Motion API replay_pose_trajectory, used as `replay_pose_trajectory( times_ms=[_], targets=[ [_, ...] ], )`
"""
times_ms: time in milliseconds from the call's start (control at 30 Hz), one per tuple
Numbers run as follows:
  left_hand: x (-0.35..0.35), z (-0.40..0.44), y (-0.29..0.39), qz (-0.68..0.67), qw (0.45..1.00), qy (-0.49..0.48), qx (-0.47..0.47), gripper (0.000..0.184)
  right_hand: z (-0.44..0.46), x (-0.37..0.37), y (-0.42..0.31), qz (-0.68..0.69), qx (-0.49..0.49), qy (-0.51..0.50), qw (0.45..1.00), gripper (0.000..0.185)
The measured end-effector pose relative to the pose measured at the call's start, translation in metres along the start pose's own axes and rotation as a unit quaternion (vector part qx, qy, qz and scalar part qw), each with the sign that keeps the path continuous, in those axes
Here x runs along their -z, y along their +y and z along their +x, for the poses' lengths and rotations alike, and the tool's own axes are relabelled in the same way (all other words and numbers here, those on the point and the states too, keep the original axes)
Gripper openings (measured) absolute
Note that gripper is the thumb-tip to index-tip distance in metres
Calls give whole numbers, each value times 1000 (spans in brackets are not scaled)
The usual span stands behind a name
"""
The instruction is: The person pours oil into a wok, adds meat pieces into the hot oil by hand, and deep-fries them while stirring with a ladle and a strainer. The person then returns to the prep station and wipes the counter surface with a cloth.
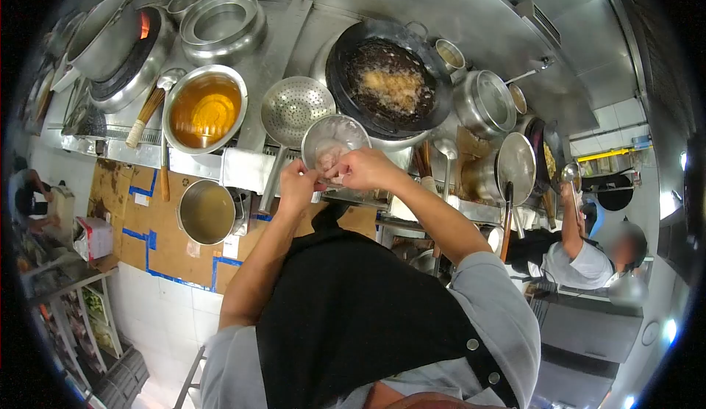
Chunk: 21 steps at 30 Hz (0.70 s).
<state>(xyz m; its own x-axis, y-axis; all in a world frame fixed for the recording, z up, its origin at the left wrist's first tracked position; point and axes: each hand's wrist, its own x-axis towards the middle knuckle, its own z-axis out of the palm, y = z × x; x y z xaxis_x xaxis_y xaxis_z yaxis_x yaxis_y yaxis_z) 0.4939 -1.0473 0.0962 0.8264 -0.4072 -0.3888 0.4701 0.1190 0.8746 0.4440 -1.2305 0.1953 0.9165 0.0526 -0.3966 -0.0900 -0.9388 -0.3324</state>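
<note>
A metal bowl (323, 131) in front of me holds pale, coated pieces of what looks like raw meat (329, 155). My right hand (366, 169) reaches over its near right rim, fingers pinched on one pale piece. At the near left rim, my left hand (298, 185) has its fingers curled closed; what they grip is hidden. Just beyond the bowl, a black wok (342, 59) contains dark bubbling oil with a golden frying mass (390, 89). A perforated strainer (297, 107) lies left of the bowl, its handle toward me.
To the left stand a pot of amber liquid (204, 111), a ladle (165, 144) and a pot of cloudy liquid (207, 214). Lidded pots (485, 104) and a large round strainer (516, 168) are on the right. Further right, a co-worker (581, 262) holds a ladle.
</note>
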Motion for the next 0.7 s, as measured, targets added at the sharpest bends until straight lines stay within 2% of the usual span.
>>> replay_pose_trajectory(
  times_ms=[100,133,167,200,233,333,367,500,600,700],
  targets=[
    [4,10,2,-59,998,15,22,15,22,3,54,171,108,20,979,22],
    [5,13,3,-80,996,22,28,14,22,29,55,222,61,4,973,21],
    [7,17,3,-89,995,20,34,12,28,39,74,249,48,37,967,15],
    [9,20,2,-98,994,20,42,11,22,72,69,295,-33,38,954,13],
    [11,22,2,-106,993,21,49,10,29,81,94,324,-13,90,942,15],
    [8,23,7,-124,990,36,65,8,62,106,168,280,-117,221,927,19],
    [7,22,11,-125,989,44,67,7,78,111,192,224,-121,255,933,18],
    [7,17,5,-130,987,66,75,7,153,101,298,2,-204,251,946,19],
    [7,17,6,-114,987,74,88,9,197,104,354,134,-266,264,918,24],
    [7,14,13,-115,988,74,77,10,175,129,293,162,-158,393,892,24]
  ],
)
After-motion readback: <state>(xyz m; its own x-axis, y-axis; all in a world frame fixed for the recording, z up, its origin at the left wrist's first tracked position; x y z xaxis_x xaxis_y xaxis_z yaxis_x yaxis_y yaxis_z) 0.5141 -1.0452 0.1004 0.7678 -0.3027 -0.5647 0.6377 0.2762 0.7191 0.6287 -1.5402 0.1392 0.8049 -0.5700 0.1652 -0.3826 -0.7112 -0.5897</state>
